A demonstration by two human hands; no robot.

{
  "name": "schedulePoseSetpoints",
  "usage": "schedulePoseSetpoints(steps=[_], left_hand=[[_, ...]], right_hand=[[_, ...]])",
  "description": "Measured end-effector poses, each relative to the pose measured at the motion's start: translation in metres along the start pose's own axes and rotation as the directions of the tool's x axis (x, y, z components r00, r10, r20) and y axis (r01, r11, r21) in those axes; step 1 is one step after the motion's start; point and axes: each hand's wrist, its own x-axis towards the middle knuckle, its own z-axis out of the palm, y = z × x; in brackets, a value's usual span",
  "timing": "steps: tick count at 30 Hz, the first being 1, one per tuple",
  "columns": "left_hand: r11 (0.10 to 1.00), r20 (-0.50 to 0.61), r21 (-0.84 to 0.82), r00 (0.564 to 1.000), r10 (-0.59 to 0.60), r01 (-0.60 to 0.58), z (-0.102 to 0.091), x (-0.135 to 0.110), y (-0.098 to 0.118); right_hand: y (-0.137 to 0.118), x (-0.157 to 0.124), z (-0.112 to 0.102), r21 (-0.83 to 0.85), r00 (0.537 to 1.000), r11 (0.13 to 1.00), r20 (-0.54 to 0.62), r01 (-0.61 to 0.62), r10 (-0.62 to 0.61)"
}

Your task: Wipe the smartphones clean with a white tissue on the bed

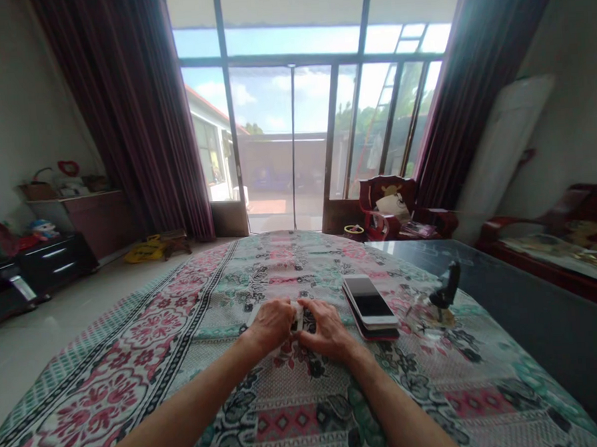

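Two bare forearms are seen stretched over a tabletop (538, 317). Its uncovered part, dark, smooth and glossy, is seen from two to four o'clock of the hands. The rest is draped with one woven cloth (136, 365), matt and slightly rumpled, printed with red flowers, green bands and black leaf borders.

The left hand (271, 325) and the right hand (328, 330) are brought together knuckle to knuckle at the middle of the cloth. One small white piece (297, 317) is pinched between them, with fingers of both hands curled shut on it. Only a pale sliver with a dark patch below it is shown, so its shape and material cannot be told. It is held just above the cloth or against it; which of the two cannot be made out.

Just beside the right hand, at two o'clock, one flat rectangular phone (370, 305) with a white rim and a dark glass face is laid on a second flat slab, the red slab (379, 333), of which only the edge is shown. Two stacked items are thus counted. Farther out at three o'clock, one black piece (447, 288), rounded and upright, is stood on one crinkled clear wrapper (423, 314) at the cloth's edge.
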Motion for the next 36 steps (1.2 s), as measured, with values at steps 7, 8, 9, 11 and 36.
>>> schedulePoseSetpoints(steps=[7, 8, 9, 11, 36], left_hand=[[0.996, -0.016, -0.032, 0.997, -0.08, 0.079, -0.002, 0.008, -0.003], [0.995, -0.005, -0.032, 0.996, -0.093, 0.093, -0.003, 0.01, -0.003], [0.994, 0.004, -0.033, 0.995, -0.104, 0.104, -0.004, 0.011, -0.002], [0.991, 0.019, -0.036, 0.992, -0.127, 0.128, -0.006, 0.014, -0.001], [0.997, 0.076, 0.029, 0.994, -0.078, 0.076, -0.015, -0.006, 0.018]], right_hand=[[-0.003, -0.001, -0.003, 0.005, 1.0, 1.0, -0.016, 0.022, -0.022], [-0.003, -0.001, -0.003, 0.007, 1.0, 1.0, -0.015, 0.021, -0.021], [-0.003, -0.001, -0.003, 0.01, 1.0, 1.0, -0.013, 0.02, -0.02], [-0.003, -0.001, -0.004, 0.015, 1.0, 1.0, -0.005, 0.019, -0.019], [-0.003, -0.001, -0.003, 0.007, 1.0, 1.0, -0.016, 0.001, -0.001]])
